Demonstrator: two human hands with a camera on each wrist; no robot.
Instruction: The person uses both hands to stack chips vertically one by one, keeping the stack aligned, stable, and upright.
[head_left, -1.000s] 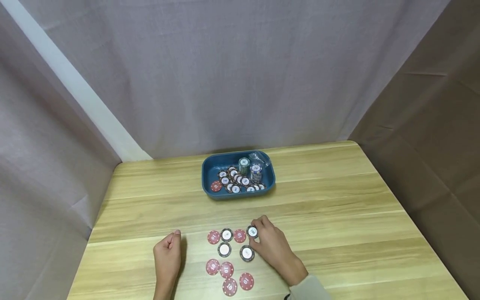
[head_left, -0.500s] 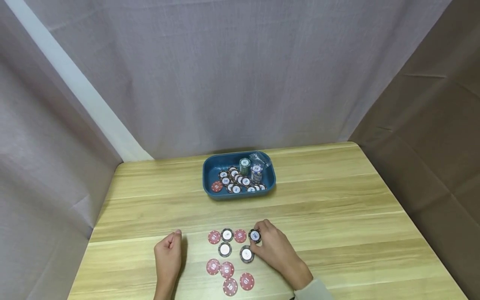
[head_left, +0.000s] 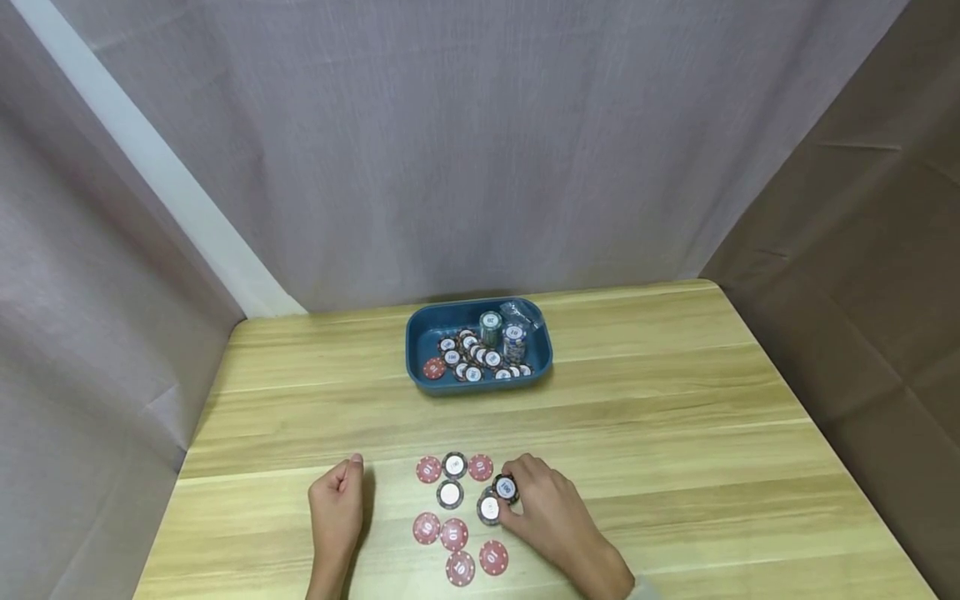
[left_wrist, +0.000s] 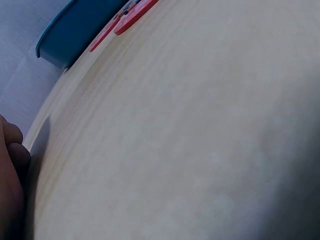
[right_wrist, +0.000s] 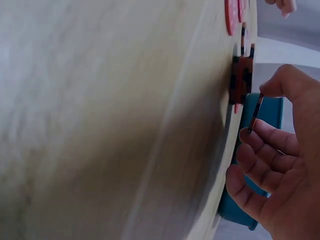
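Note:
My right hand (head_left: 552,513) pinches a black-edged poker chip (head_left: 506,488) marked 100 between thumb and fingertips. This chip partly overlaps a small stack of black poker chips (head_left: 488,508) in the head view. From the right wrist, the pinched chip shows edge-on, tilted and apart from the stack (right_wrist: 242,80). My left hand (head_left: 335,502) is curled into a fist on the left of the table, holding nothing. Between the hands lie two more spots of black chips, one (head_left: 454,465) between red chips and one (head_left: 450,494) just below it.
Several red chips marked 10 lie flat nearby, including a red chip (head_left: 453,534) in the front group. A blue tray (head_left: 417,385) stands at the back of the wooden table (head_left: 660,417), holding loose black chips, a red chip and two wrapped stacks. Grey curtains (head_left: 480,150) hang behind.
My right hand has brought the pinched black chip nearer to me, from beside the red chip to over the edge of the black stack. The left hand has stayed in place.

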